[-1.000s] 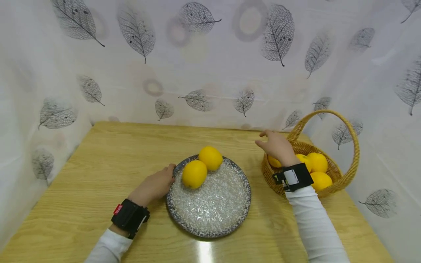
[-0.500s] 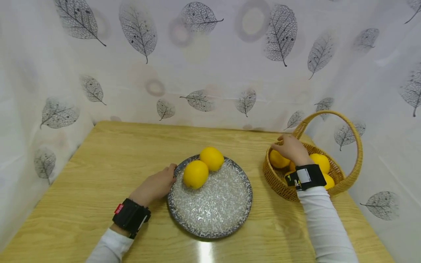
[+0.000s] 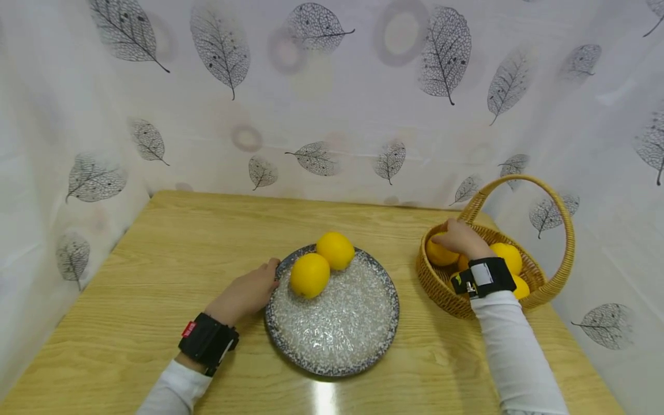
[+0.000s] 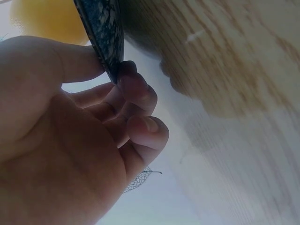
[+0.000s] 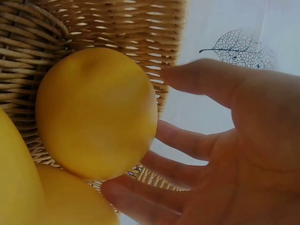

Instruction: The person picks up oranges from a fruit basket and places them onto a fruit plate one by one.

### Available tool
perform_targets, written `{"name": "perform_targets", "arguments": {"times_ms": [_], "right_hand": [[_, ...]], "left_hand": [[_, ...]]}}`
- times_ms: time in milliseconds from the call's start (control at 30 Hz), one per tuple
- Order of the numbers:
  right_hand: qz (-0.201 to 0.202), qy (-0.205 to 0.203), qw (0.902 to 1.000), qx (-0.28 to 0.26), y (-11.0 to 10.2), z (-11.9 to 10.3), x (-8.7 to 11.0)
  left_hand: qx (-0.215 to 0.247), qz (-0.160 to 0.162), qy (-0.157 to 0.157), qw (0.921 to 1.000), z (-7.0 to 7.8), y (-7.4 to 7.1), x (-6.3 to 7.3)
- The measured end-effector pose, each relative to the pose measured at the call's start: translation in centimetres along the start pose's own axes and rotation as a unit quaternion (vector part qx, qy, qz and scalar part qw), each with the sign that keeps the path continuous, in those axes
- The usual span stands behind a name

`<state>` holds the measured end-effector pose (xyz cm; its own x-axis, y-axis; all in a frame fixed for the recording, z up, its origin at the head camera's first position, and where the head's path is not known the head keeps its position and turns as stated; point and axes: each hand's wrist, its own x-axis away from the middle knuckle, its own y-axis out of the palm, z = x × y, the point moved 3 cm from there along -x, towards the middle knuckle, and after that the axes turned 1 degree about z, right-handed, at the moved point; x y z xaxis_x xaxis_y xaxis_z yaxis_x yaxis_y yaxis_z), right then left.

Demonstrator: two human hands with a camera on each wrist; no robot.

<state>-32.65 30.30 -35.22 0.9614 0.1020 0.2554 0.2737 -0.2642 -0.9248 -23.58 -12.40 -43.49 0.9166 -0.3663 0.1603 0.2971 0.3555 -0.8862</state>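
Note:
My left hand point(image 3: 250, 291) grips the left rim of a round speckled plate point(image 3: 337, 323). In the left wrist view, the thumb lies on the rim's upper side and curled fingers point(image 4: 136, 86) support it from beneath. Two yellow lemons point(image 3: 309, 275) sit together on the plate's far left part. My right hand point(image 3: 464, 239) is inside the wicker basket point(image 3: 441, 297), over a lemon point(image 5: 96, 115) near its left wall. The right wrist view shows the fingers spread at that lemon's side, with the thumb apart from it.
Several more yellow lemons point(image 3: 506, 257) lie in the basket, whose tall arched handle point(image 3: 565, 230) rises on the right. Plate and basket stand on a wooden table point(image 3: 207, 236). A white curtain point(image 3: 332, 104) with leaf prints hangs behind and at both sides.
My right hand has moved right and down into the basket, to the lemon by its left wall. The left hand stays at the plate's rim, and the two lemons there have not moved.

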Motion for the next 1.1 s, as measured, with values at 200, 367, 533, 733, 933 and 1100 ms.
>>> {"name": "perform_targets", "arguments": {"times_ms": [200, 367, 533, 733, 933, 1100], "right_hand": [[-0.032, 0.007, 0.9995, 0.003, 0.1, 0.0, -0.1], [-0.047, -0.001, 0.9988, 0.016, 0.2, 0.1, -0.3], [-0.073, 0.009, 0.9971, 0.017, 0.3, 0.3, -0.6], [-0.092, 0.017, 0.9955, 0.015, 0.4, 0.3, -0.9], [-0.094, 0.002, 0.9945, 0.047, 0.6, 0.4, -1.2], [-0.081, 0.002, 0.9957, 0.044, 0.7, 0.3, -1.1]], "left_hand": [[-0.003, 0.002, 0.001, 1.0000, -0.3, 0.2, -0.3], [0.005, 0.000, -0.001, 1.0000, -0.3, 0.3, -0.3], [0.010, -0.002, 0.000, 1.0000, -0.4, 0.3, -0.3], [0.008, -0.003, 0.001, 1.0000, -0.3, 0.1, -0.2], [0.006, -0.005, -0.002, 1.0000, -0.3, 0.1, -0.2], [0.015, -0.007, -0.005, 0.9998, -0.4, 0.3, -0.2]]}}
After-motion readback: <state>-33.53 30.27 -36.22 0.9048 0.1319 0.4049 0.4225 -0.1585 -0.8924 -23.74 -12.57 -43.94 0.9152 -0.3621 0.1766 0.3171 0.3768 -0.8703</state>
